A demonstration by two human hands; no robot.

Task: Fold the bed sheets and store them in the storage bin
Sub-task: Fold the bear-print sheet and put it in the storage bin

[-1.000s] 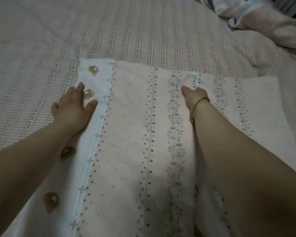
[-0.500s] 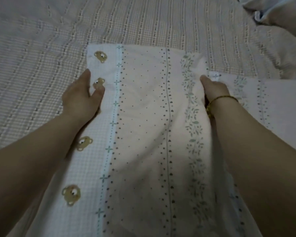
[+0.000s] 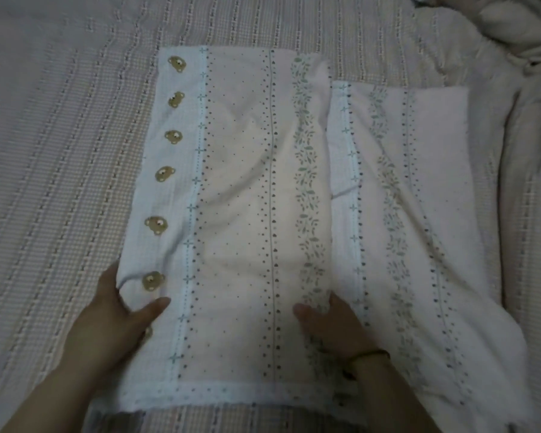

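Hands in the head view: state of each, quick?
Left hand: grips the folded sheet at its left edge.
Right hand: grips the same sheet's upper layer.

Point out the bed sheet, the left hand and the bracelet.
bed sheet (image 3: 241,189): head view, on the dotted middle panel of the folded top layer.
left hand (image 3: 116,314): head view, on the back of the hand.
bracelet (image 3: 369,356): head view, on the band across the right wrist.

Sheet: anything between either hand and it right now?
Nothing visible. The left hand grips the sheet at its left edge by the bear prints; the right hand grips the top fold at its right edge. The storage bin is out of view.
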